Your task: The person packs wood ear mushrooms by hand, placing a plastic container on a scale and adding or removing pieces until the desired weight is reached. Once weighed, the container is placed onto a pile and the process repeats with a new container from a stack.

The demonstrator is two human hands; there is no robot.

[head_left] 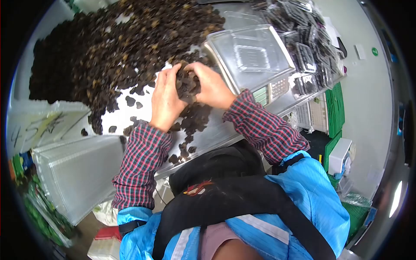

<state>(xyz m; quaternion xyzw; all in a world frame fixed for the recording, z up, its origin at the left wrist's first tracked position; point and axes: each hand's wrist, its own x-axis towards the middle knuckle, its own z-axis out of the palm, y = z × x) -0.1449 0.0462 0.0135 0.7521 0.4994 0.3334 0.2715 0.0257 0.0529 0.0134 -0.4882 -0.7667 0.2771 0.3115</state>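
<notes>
My left hand (167,95) and my right hand (211,84) are cupped around a clump of dark brown wood ear mushrooms (187,86), one hand on either side of it. The clump sits above the metal table, and the fingertips of both hands nearly meet at its far side. A big heap of the same mushrooms (125,39) covers the far left part of the worktop. Loose pieces (195,119) lie under and in front of my hands. Close to my right hand stands a stack of clear plastic trays (260,52).
Many small clear packs (305,52) are piled at the right. White foam boxes (47,123) and clear plastic bins (82,169) stand at the left. Green crates (333,112) are below on the right. The metal table's edge (208,149) runs in front of my body.
</notes>
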